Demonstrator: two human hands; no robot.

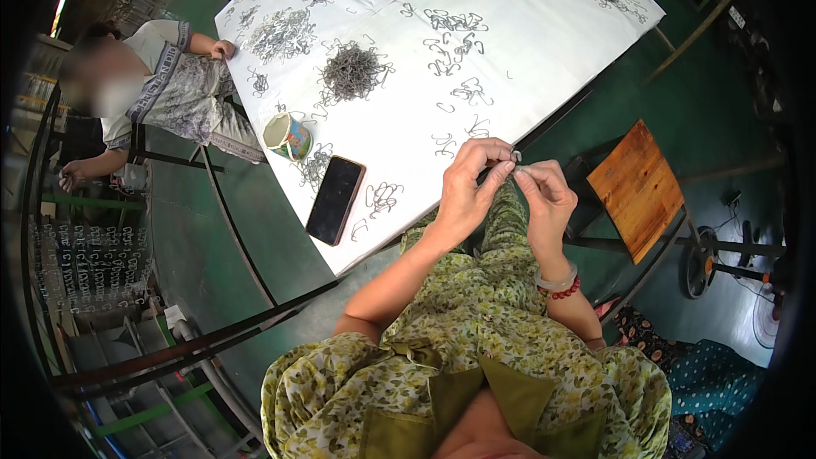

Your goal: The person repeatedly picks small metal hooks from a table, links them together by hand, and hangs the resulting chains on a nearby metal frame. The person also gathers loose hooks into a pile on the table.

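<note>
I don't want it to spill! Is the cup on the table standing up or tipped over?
Standing up. The cup rests on its base on the white table, its open mouth facing upward. What is inside cannot be told.

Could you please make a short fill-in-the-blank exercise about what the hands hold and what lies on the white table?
1. The left hand and right hand pinch a small ____ clip between their fingertips.
2. The black phone lies flat on the ____ table.
3. The painted cup stands beside the phone, nearer the seated ____.

Missing words: metal; white; person
</note>
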